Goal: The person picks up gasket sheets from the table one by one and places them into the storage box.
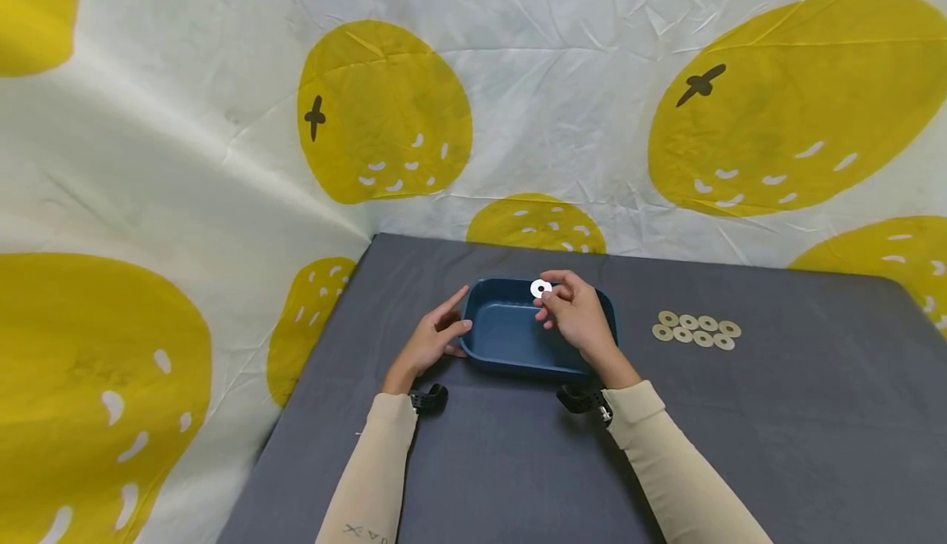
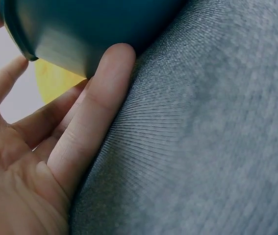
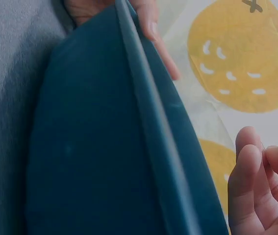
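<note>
A dark blue rectangular tray (image 1: 510,368) with rounded corners stands on the table. My left hand (image 1: 432,337) holds its left end, with the thumb at the rim and the other fingers against the outer side. The left wrist view shows its straight little finger (image 2: 114,73) touching the tray wall (image 2: 80,34) low by the cloth. Above the tray's right part, my right hand (image 1: 579,315) pinches a flat white washer (image 1: 536,290) with a centre hole between thumb and fingertips. In the right wrist view the pinching fingertips (image 3: 250,152) hide most of the washer.
Several flat washers (image 1: 662,333) lie in two rows on the dark grey cloth (image 1: 814,412), to the right of the tray. A white curtain (image 1: 562,100) with yellow fruit prints hangs behind and to the left of the table.
</note>
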